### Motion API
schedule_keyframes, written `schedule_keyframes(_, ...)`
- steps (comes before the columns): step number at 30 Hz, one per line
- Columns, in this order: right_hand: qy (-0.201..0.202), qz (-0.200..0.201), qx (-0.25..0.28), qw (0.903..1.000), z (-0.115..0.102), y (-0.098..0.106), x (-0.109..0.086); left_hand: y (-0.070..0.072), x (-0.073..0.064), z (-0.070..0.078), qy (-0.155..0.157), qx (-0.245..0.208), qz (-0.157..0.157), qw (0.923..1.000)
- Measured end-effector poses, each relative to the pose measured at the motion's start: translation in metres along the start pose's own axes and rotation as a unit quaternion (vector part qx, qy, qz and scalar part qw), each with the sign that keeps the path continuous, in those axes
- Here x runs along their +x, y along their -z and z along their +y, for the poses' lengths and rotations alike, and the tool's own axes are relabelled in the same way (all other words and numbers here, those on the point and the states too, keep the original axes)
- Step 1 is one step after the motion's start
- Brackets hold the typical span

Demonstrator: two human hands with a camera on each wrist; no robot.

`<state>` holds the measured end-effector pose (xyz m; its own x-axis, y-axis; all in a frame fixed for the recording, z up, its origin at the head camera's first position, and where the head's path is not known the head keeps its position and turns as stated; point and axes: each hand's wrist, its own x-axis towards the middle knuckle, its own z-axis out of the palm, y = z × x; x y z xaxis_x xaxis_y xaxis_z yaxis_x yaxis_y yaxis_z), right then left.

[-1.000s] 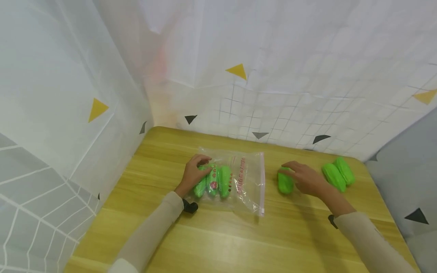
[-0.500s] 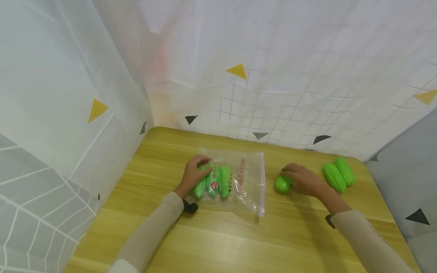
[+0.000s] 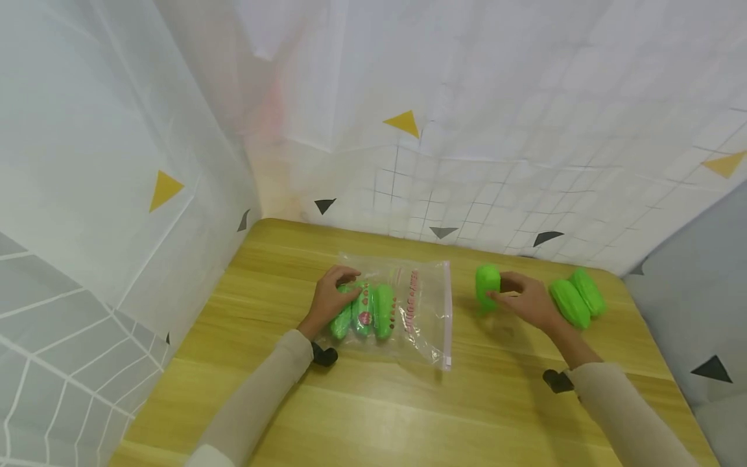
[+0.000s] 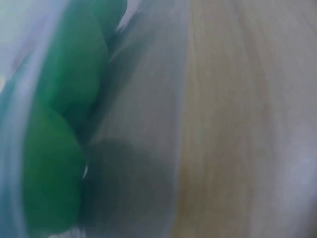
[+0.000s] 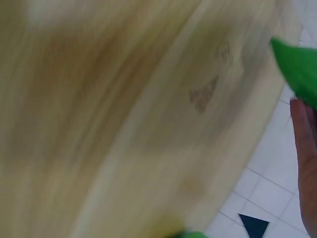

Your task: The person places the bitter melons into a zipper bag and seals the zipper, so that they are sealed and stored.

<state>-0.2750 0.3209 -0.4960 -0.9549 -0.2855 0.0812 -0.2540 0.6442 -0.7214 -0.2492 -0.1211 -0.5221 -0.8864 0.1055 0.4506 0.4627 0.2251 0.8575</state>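
My left hand (image 3: 331, 299) grips the left end of a clear zip bag (image 3: 428, 311) lying flat, thumb over the contents and fingers at the far side. Inside lie three bright green, oblong, ridged gourd-like pieces (image 3: 384, 311) side by side; the left wrist view shows green lumps (image 4: 52, 168) through the plastic, blurred. To the right of the bag's zip edge, my right hand (image 3: 528, 301) pinches another green gourd-like piece (image 3: 487, 282) between thumb and fingers, standing on end. In the right wrist view that green piece (image 5: 299, 69) shows a pointed tip above a fingertip.
Two more green gourd-like pieces (image 3: 570, 303) lie together at the right end of the wooden table (image 3: 373, 402). White patterned sheeting (image 3: 467, 194) rises behind the table, with sheeting at both sides too. Black wrist cameras (image 3: 324, 355) sit on both wrists.
The right hand has turned the green gourd-like piece it holds from lying on the table to standing on end, turning its wrist. The left hand and bag have stayed put.
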Motion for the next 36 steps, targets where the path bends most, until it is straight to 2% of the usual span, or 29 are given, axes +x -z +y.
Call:
schedule_keyframes(3,-0.064,-0.026,0.069,0.9952,0.001,-0.002,-0.003,0.0,0.0,0.001,0.002,0.002,0.001,1.0)
schedule_keyframes(6,-0.117,-0.059,0.161,0.9781,0.005,-0.005,-0.005,0.0,0.0,0.001,0.001,0.006,-0.002,1.0)
schedule_keyframes(9,-0.15,-0.072,0.201,0.9652,0.011,-0.01,-0.006,0.001,0.0,0.001,0.0,0.005,-0.005,1.0)
schedule_keyframes(17,-0.207,-0.065,0.186,0.9583,0.016,-0.019,0.001,0.0,0.001,-0.001,0.005,0.002,-0.002,1.0)
schedule_keyframes(21,-0.218,-0.061,0.168,0.9593,0.013,-0.017,0.004,0.0,0.001,0.0,0.004,0.004,-0.002,1.0)
schedule_keyframes(27,-0.238,-0.06,0.164,0.9555,0.009,-0.017,0.003,0.0,0.002,0.002,-0.003,0.017,-0.004,0.9998)
schedule_keyframes(33,-0.224,-0.029,0.092,0.97,0.008,-0.014,0.001,0.001,0.0,0.002,0.004,0.021,-0.001,0.9998)
schedule_keyframes(36,-0.212,-0.026,0.108,0.971,0.009,-0.013,0.001,0.001,0.0,0.002,0.008,0.016,-0.002,0.9998)
